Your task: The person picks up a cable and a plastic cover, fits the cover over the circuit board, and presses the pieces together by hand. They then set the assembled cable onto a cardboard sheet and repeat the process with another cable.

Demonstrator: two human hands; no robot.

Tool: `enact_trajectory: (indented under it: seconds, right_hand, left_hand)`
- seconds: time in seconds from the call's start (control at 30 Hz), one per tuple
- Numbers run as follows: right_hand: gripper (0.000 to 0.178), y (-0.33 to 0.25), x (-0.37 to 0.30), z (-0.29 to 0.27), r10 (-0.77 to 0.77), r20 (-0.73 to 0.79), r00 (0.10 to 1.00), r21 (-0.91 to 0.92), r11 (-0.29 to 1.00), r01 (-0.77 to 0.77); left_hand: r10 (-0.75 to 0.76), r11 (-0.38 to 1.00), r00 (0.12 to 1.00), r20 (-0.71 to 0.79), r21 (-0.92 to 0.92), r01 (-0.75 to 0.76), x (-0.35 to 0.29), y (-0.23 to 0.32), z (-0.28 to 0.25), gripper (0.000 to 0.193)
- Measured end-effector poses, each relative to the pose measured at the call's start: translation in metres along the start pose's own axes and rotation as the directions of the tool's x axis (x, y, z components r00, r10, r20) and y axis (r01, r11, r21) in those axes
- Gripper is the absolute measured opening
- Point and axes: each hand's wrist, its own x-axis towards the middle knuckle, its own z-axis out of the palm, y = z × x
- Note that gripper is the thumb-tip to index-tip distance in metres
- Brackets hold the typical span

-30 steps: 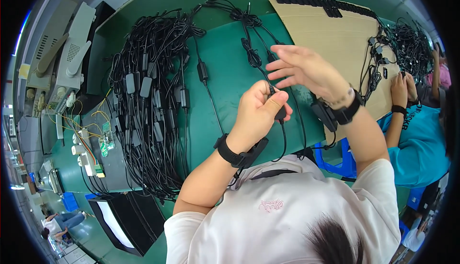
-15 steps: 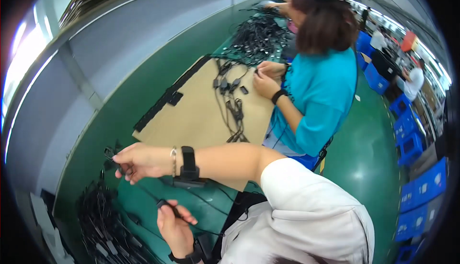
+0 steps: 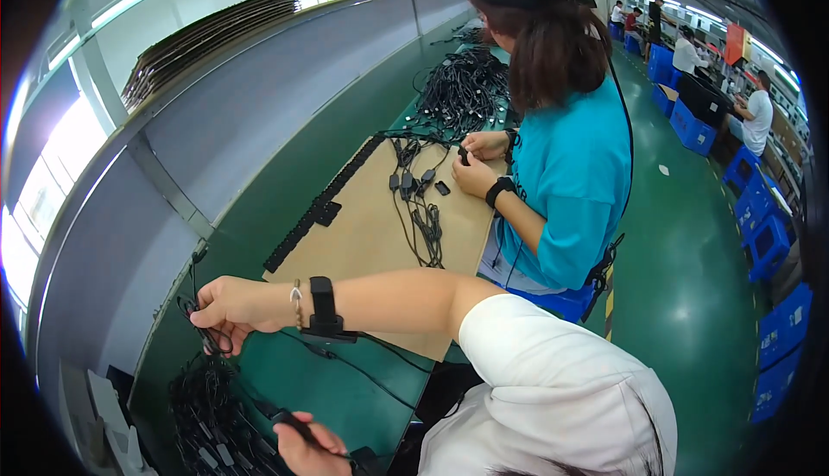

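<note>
Right hand [image 3: 226, 308] pinched the thin black cable [image 3: 345, 362], which ran taut toward left hand [image 3: 304, 446], closed on its plug.

Black cables [image 3: 207, 390] lay on a green workbench [image 3: 345, 390]; a tan cardboard sheet [image 3: 371, 234] sat beside a co-worker's teal shirt [image 3: 570, 182].

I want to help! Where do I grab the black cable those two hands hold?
Best grip the black cable by its chunky plug end, where the left hand pinches it; the thin cord would slip. Come from the near table edge, since the tangled pile lies on the far side and the right hand holds its other loop.
</note>
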Motion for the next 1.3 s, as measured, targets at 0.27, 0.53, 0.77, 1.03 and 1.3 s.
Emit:
enact_trajectory:
  seconds: [0.27, 0.53, 0.77, 1.03, 1.3]
  right_hand:
    - [0.02, -0.01, 0.072, 0.026, -0.222, -0.007, 0.975, -0.174, 0.96, 0.218]
    - [0.019, 0.064, 0.197, 0.051, 0.161, 0.13, 0.978, -0.24, 0.962, -0.126]
    - [0.021, 0.163, 0.238, 0.06, 0.349, -0.07, 0.935, -0.067, 0.933, -0.353]
    - [0.038, 0.11, 0.216, 0.037, 0.221, -0.184, 0.958, -0.687, 0.668, -0.286]
    - [0.028, -0.043, 0.102, -0.023, 0.172, 0.329, 0.928, -0.314, 0.947, -0.064]
  left_hand:
    - [0.339, 0.927, 0.858, -0.386, 0.29, -0.236, -0.092, 0.017, 0.043, 0.048]
    - [0.431, 0.898, 0.524, -0.735, 0.406, -0.169, -0.179, 0.014, 0.051, 0.043]
    - [0.559, 0.798, 0.193, -0.807, 0.586, 0.142, -0.192, 0.008, 0.013, 0.042]
    - [0.767, 0.3, 0.288, -0.573, 0.717, 0.63, -0.173, 0.009, 0.007, 0.039]
    - [0.575, 0.818, 0.669, -0.471, 0.332, -0.469, -0.165, 0.034, 0.065, 0.04]
